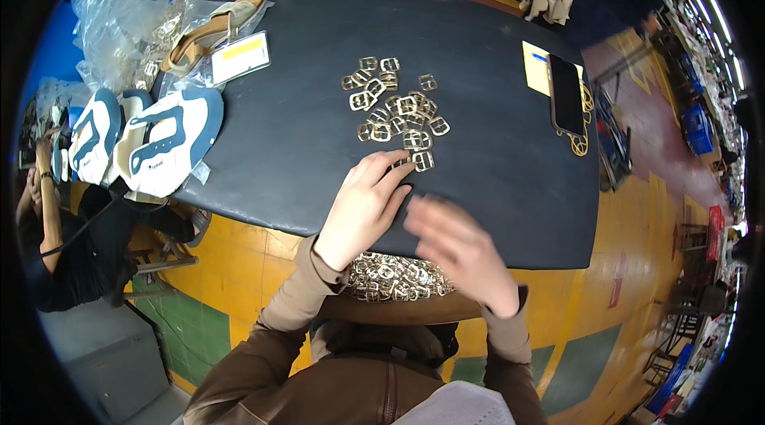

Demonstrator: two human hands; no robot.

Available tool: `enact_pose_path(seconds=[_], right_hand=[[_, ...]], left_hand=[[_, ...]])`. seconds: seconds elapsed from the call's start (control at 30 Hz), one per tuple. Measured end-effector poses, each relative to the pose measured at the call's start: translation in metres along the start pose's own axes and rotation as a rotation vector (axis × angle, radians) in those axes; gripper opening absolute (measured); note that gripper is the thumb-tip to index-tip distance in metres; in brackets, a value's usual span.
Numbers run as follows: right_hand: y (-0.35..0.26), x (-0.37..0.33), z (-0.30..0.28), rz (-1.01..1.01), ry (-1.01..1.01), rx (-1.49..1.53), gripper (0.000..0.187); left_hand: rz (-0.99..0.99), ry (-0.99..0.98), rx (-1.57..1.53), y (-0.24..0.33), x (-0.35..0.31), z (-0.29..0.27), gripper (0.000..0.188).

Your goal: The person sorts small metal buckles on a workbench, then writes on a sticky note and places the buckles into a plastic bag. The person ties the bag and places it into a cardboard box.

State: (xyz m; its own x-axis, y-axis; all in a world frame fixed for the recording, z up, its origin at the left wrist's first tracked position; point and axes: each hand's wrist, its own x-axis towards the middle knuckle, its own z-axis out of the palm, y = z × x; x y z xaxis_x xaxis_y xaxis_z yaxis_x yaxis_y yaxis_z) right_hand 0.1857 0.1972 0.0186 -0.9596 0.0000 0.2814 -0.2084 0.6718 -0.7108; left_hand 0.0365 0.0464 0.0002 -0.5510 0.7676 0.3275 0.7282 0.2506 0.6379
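Buckles (pixel 408 105) are pale gold, the tabletop (pixel 494 106) black, the jacket (pixel 339 393) brown.

Right hand (pixel 456 246) blurred, its outline smeared

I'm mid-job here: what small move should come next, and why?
Probably have the left hand close on the nearest buckle: its fingers reach right beside it, and it lies at the near end of the loose buckles. The right hand is blurred, so whether it holds anything is unclear.

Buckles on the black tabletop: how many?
About 20 buckles: one apart at upper right, the rest overlapping in a cluster down to the left hand; some may be hidden.
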Motion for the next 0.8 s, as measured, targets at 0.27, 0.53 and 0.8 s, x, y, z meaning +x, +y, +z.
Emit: enact_pose_path(seconds=[0.27,0.53,0.8], right_hand=[[0.024,0.025,0.011,0.087,-0.002,-0.127,0.052],[-0.028,-0.048,0.02,0.051,-0.277,-0.039,0.054],[0.019,0.038,-0.009,-0.049,0.089,-0.111,0.045]], left_hand=[[0.012,-0.068,-0.087,0.0,-0.008,-0.005,0.041],[0.081,-0.359,-0.275,0.02,-0.076,-0.043,0.037],[0.049,-0.091,-0.045,-0.001,0.001,-0.029,0.043]])
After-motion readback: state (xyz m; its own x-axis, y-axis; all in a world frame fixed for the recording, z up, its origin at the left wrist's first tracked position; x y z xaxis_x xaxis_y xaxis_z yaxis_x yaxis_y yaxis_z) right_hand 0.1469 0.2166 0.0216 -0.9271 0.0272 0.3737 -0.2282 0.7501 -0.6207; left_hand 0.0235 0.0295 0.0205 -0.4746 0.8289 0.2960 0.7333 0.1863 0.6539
